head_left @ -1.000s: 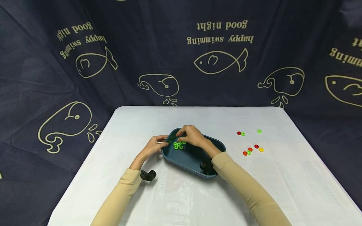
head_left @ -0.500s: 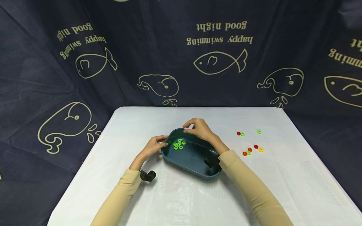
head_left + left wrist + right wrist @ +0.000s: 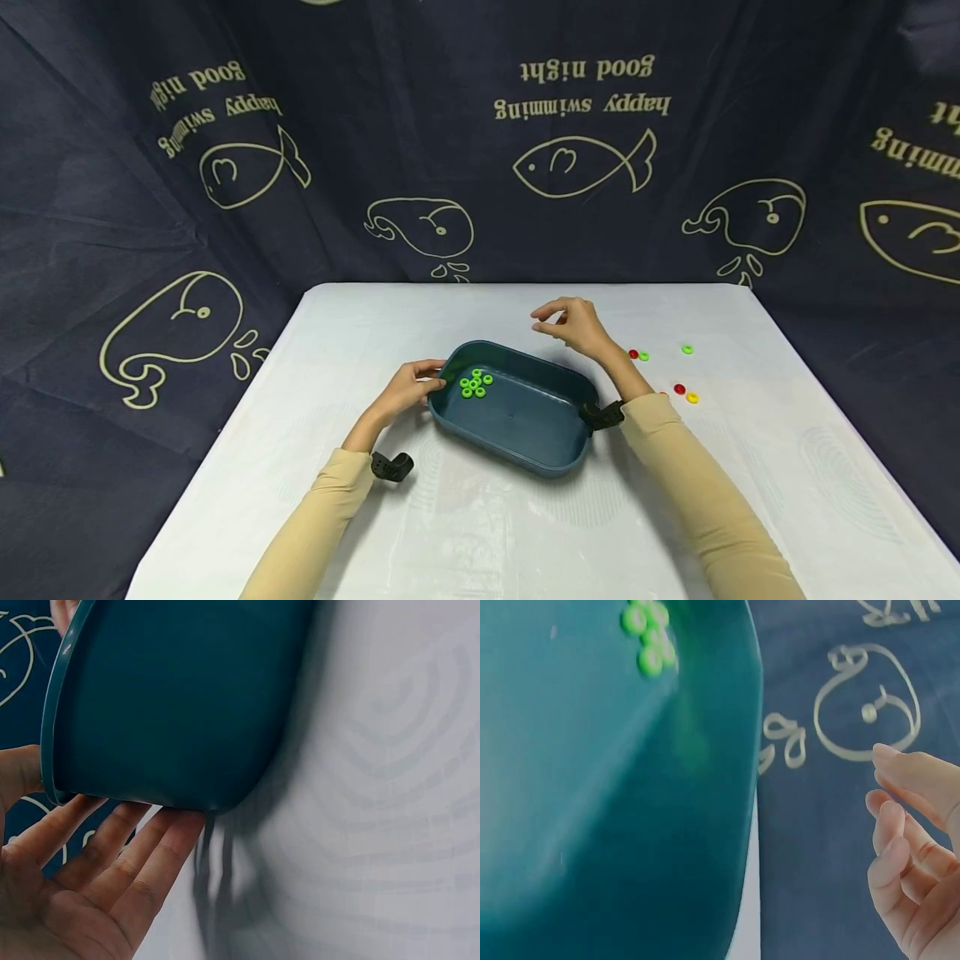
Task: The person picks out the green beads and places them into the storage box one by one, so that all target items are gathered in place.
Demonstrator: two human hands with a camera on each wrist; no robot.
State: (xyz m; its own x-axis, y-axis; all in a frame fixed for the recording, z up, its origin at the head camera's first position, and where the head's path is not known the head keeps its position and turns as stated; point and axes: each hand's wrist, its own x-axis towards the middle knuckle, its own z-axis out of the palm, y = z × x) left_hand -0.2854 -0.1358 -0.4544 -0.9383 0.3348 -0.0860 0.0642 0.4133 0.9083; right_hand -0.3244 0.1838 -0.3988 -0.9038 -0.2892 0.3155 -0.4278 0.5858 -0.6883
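Observation:
A dark teal plastic tray [image 3: 513, 419] with rounded corners sits on the table. Several small bright green rings [image 3: 473, 384] lie clustered at its far left end, also visible in the right wrist view as green rings [image 3: 651, 637]. My left hand [image 3: 405, 390] holds the tray's left end. In the left wrist view, that hand's thumb is at the rim and its fingers [image 3: 161, 851] lie against the outer wall. My right hand [image 3: 576, 327] hovers beyond the tray's far edge, fingers loosely bent, nothing between thumb and fingertips [image 3: 886, 752].
To the right lie loose pieces: a red one [image 3: 633, 354] beside a green ring [image 3: 644, 356], another green ring [image 3: 687, 349], a dark red one [image 3: 679, 389] and a yellow ring [image 3: 693, 398]. My right forearm hides others. A navy printed cloth [image 3: 480, 242] hangs behind the white table [image 3: 360, 325].
My right hand has risen out of the tray and moved right past its far edge, uncovering the green rings. The left hand and the tray have stayed put.

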